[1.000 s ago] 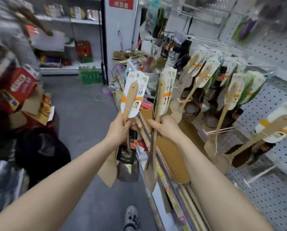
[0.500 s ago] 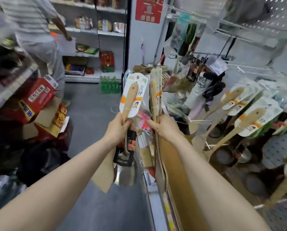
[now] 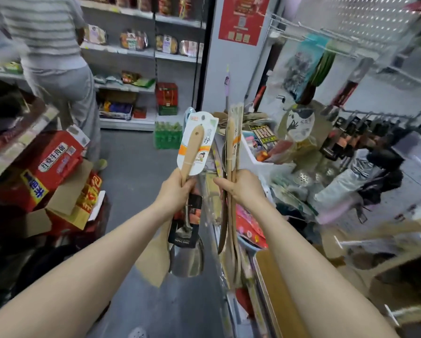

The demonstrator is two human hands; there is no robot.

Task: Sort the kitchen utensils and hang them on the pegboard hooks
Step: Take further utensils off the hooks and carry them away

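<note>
My left hand [image 3: 174, 193] grips a wooden spatula [image 3: 192, 147] by its handle, the white label card up and the blade hanging below, together with a steel spatula [image 3: 186, 257] on a black card. My right hand [image 3: 243, 189] grips a bundle of wooden spatulas [image 3: 232, 147], seen edge-on and upright. Both hands are held in front of me at chest height, close side by side. The white pegboard [image 3: 365, 18] with wire hooks runs along the right, blurred, with utensils [image 3: 365, 135] hanging on it.
A person in a striped top [image 3: 53, 57] stands at the far left by stocked shelves. Red cartons [image 3: 48, 164] are piled on the left floor. A grey aisle floor [image 3: 136, 167] lies ahead. Shelf edges and a bin of goods [image 3: 260, 152] sit right of my hands.
The view has swung left and up, away from the hanging wooden spatulas on the pegboard. The bundle in my right hand has turned edge-on. Both grips are unchanged.
</note>
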